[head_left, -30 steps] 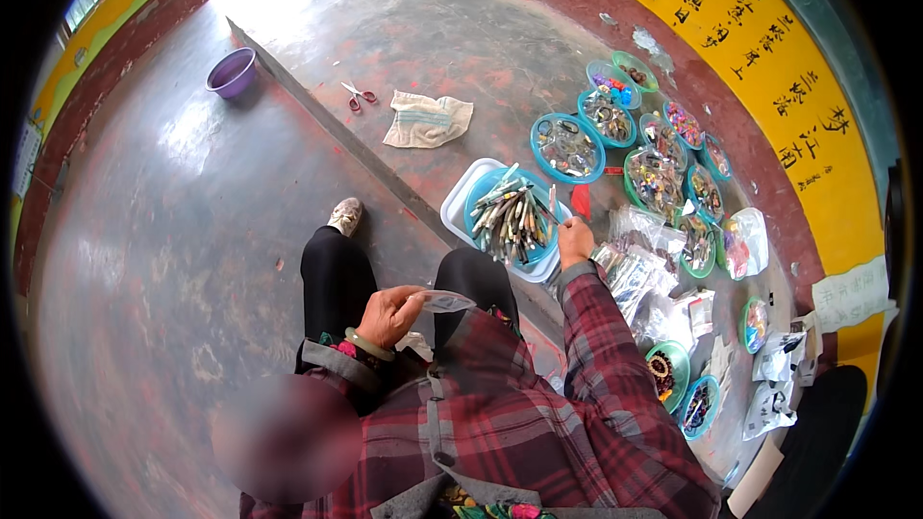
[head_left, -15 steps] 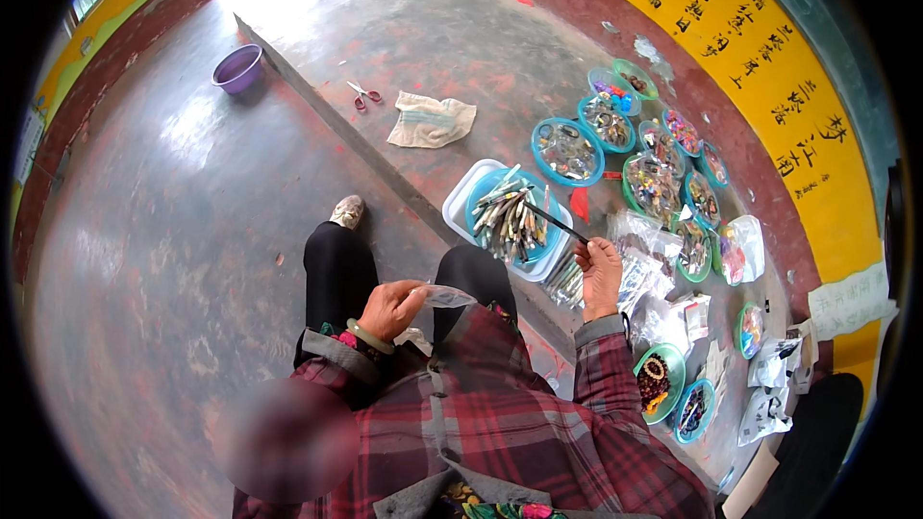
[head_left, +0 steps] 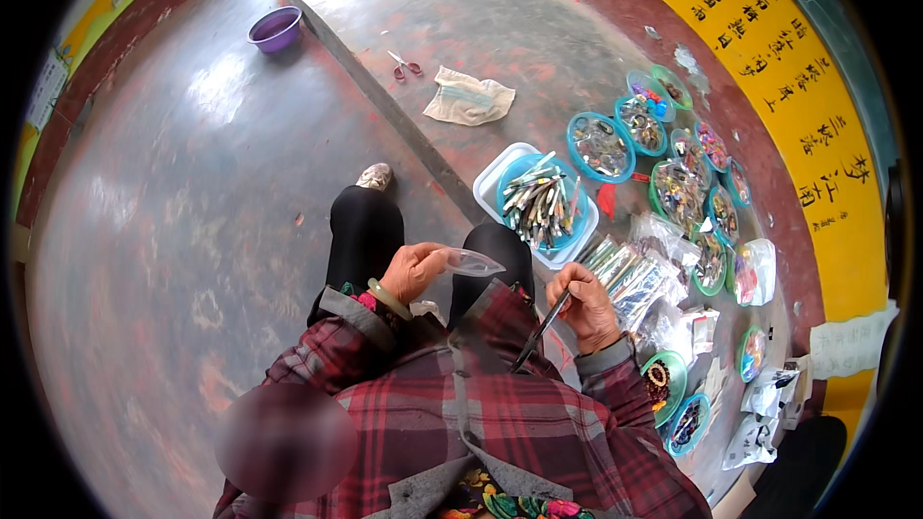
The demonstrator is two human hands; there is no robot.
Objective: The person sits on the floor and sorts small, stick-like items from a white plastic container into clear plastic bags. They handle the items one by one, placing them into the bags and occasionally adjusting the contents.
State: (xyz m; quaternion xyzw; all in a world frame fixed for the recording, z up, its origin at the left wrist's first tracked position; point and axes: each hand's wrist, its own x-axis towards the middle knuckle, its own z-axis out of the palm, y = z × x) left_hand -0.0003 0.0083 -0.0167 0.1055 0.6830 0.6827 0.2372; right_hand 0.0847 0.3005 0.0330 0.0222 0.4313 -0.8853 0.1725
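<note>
My left hand (head_left: 413,271), with a pale bangle at the wrist, pinches a small clear plastic bag (head_left: 475,263) over my lap. In my right hand (head_left: 588,309) is a thin black pen (head_left: 539,336), slanting down toward my jacket between thumb and fingers. Its exact kind is hard to make out. Just beyond my right knee, a heap of pens (head_left: 540,204) fills a blue basin (head_left: 583,215), which sits inside a white tub (head_left: 487,176).
To the right stand several colourful baskets, among them a blue one (head_left: 571,156), beside bundles in clear plastic (head_left: 646,281). Farther off lie a cloth (head_left: 469,96) and red-handled scissors (head_left: 405,67). A purple basin (head_left: 276,31) stands near a floor ledge (head_left: 385,106).
My right hand has drawn back from the basin toward my lap, swinging the pen's far end down toward me. My left hand still holds the bag. The whole view has shifted.
</note>
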